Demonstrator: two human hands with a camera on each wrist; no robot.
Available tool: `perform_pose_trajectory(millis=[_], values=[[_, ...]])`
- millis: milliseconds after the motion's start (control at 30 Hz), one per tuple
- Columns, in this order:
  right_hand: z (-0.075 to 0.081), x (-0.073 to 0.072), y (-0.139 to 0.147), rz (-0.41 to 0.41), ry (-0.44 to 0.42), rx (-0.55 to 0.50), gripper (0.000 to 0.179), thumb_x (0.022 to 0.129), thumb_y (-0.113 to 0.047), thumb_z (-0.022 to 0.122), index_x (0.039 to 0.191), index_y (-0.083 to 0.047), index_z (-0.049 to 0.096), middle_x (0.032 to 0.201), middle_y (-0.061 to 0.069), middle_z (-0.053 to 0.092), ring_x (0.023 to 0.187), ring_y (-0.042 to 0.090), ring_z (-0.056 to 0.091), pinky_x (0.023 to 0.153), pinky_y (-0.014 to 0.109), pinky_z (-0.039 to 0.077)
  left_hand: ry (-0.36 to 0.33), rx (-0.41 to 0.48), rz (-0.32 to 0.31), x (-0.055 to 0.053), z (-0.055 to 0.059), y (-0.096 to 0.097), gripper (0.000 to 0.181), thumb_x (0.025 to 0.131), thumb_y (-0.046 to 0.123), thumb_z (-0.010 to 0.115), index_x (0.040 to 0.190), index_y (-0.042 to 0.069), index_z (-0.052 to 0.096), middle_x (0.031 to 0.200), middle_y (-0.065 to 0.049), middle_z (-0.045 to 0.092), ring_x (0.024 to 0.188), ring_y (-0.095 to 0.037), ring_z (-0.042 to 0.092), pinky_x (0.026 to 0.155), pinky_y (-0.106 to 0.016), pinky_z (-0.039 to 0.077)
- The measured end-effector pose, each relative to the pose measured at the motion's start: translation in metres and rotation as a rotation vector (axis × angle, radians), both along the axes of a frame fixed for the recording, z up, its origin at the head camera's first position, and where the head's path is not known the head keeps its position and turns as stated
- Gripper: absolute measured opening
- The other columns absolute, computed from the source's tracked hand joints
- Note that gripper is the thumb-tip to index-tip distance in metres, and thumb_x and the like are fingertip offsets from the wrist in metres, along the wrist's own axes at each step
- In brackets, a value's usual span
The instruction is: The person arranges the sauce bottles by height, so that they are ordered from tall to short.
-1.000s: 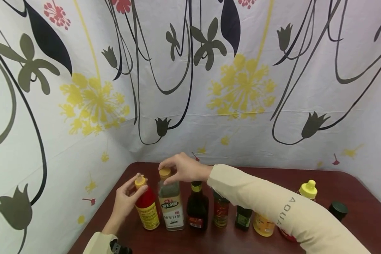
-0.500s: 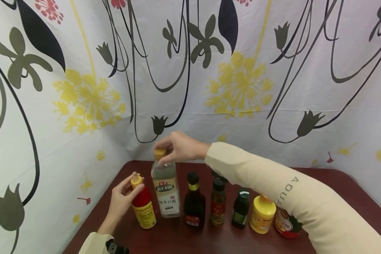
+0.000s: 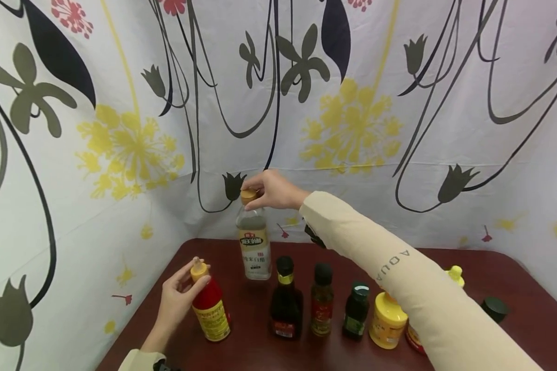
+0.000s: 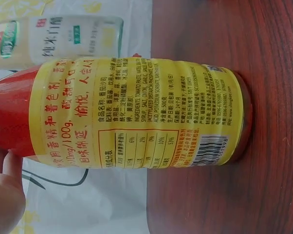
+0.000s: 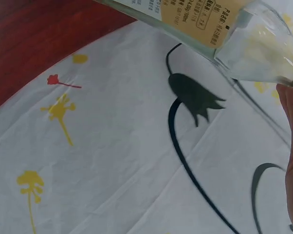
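My left hand [image 3: 178, 293] grips the upper part of a red ketchup bottle [image 3: 215, 318] at its yellow cap. The ketchup's yellow label [image 4: 137, 117] fills the left wrist view, and the bottle's base is over the dark red table. With fingertips and thumb, my right hand [image 3: 278, 189] holds a clear white vinegar bottle [image 3: 254, 247] by its orange-yellow cap. The vinegar bottle is upright and raised above the table, behind the row. Its glass shoulder [image 5: 258, 44] shows in the right wrist view, where most of the hand is cut off.
On the table [image 3: 246, 355], right of the ketchup, stand a dark sauce bottle [image 3: 286, 304], a red-labelled bottle [image 3: 322, 304], a small dark green bottle [image 3: 355, 312] and a yellow bottle [image 3: 388, 319]. My right sleeve [image 3: 399, 268] partly covers more containers. A patterned cloth [image 3: 353, 206] hangs behind.
My right hand has lifted the vinegar bottle from its place beside the ketchup, up and back behind the row. My left hand stays on the ketchup bottle.
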State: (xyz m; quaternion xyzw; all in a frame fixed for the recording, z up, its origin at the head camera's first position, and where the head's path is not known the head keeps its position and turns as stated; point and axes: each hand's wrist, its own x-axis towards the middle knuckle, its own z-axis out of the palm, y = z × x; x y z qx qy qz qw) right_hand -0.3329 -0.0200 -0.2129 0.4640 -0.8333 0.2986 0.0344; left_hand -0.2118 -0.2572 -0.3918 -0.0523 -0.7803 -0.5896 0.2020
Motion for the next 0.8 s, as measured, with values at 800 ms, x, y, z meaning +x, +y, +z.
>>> perform_pose_trajectory(millis=[800], values=[[-0.060, -0.055, -0.032, -0.048, -0.020, 0.044, 0.026, 0.071, -0.014, 0.074, 0.095, -0.007, 0.067, 0.083, 0.000, 0.063, 0.071, 0.010, 0.058, 0.062, 0.020, 0.047, -0.003, 0.031, 0.017, -0.004, -0.004, 0.001, 0.048, 0.080, 0.010, 0.066, 0.125, 0.009, 0.050, 0.108, -0.011, 0.061, 0.099, -0.004, 0.056, 0.078, -0.018, 0.045]])
